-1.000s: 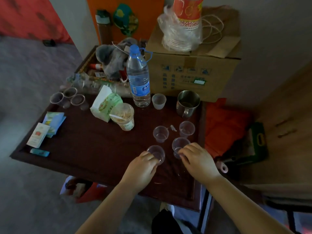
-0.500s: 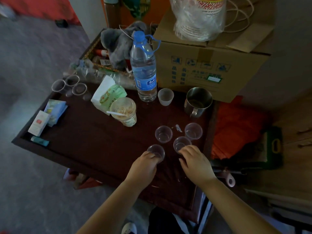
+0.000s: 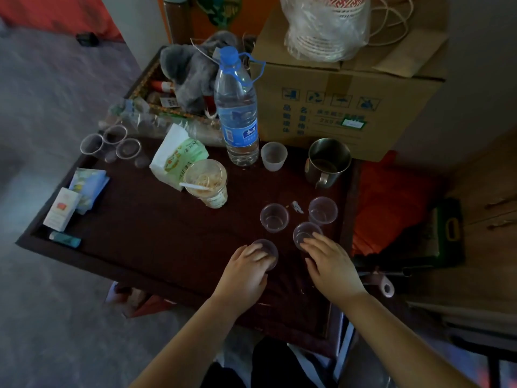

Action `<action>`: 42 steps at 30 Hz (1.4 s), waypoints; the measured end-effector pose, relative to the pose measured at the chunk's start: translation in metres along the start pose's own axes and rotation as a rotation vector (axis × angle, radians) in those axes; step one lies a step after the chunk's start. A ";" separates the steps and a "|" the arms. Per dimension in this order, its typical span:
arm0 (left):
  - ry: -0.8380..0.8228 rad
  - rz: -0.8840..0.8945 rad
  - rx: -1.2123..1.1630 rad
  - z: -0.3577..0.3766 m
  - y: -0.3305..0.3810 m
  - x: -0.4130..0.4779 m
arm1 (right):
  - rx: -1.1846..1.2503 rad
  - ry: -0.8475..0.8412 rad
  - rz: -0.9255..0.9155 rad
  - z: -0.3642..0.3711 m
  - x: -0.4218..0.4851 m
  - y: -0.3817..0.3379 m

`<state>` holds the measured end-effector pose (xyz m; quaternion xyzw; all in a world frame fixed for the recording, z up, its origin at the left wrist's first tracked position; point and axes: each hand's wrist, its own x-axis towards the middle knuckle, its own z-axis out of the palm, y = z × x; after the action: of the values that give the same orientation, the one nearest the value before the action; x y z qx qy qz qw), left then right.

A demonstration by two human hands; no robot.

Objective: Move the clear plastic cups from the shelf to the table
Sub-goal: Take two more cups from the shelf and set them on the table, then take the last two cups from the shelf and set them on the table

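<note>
**Four clear cups grouped at the near right of the worktop, one under each hand**

Your left hand (image 3: 246,273) is wrapped around the nearest clear cup (image 3: 269,252), fingers curled over its rim and side while it stands upright on the dark worktop (image 3: 156,233). Your right hand (image 3: 330,266) lies with its fingertips on the near rim of a second clear cup (image 3: 303,232); whether you actually grip it or only touch it cannot be told.

Just beyond stand two more upright clear cups, one on the left (image 3: 274,217) and one on the right (image 3: 322,210), with a small scrap (image 3: 297,207) between them. None of the four cups touch one another.

Farther back you have a steel mug (image 3: 328,161), a frosted cup (image 3: 273,156) and a water bottle (image 3: 237,107) with a blue cap. Left of the bottle sits a tub with a plastic spoon (image 3: 206,182) in front of a green-and-white packet (image 3: 179,155).

Three more clear cups (image 3: 112,142) cluster at the far left corner. A cardboard box (image 3: 344,102) stands behind the mug, carrying bagged paper cups (image 3: 326,26).
</note>
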<state>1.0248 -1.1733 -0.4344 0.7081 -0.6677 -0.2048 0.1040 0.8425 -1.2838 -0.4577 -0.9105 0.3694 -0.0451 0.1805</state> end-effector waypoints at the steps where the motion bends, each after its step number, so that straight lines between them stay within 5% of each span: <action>1: -0.001 0.013 0.005 -0.001 -0.001 -0.001 | -0.006 0.006 0.013 -0.001 -0.002 -0.003; 9: 0.066 0.162 0.004 -0.029 -0.014 -0.017 | 0.011 0.150 0.206 -0.021 -0.021 -0.052; 21: 0.168 0.521 -0.066 -0.145 -0.016 -0.075 | -0.055 0.636 0.542 -0.094 -0.105 -0.220; 31: 0.127 0.959 -0.110 -0.175 0.100 -0.168 | -0.257 0.805 0.805 -0.140 -0.270 -0.316; 42: -0.091 1.543 -0.103 -0.149 0.236 -0.409 | -0.419 0.901 1.304 -0.113 -0.536 -0.513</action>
<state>0.8659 -0.8079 -0.1405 0.0276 -0.9653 -0.1340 0.2227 0.7670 -0.6083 -0.1394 -0.4220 0.8624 -0.2224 -0.1690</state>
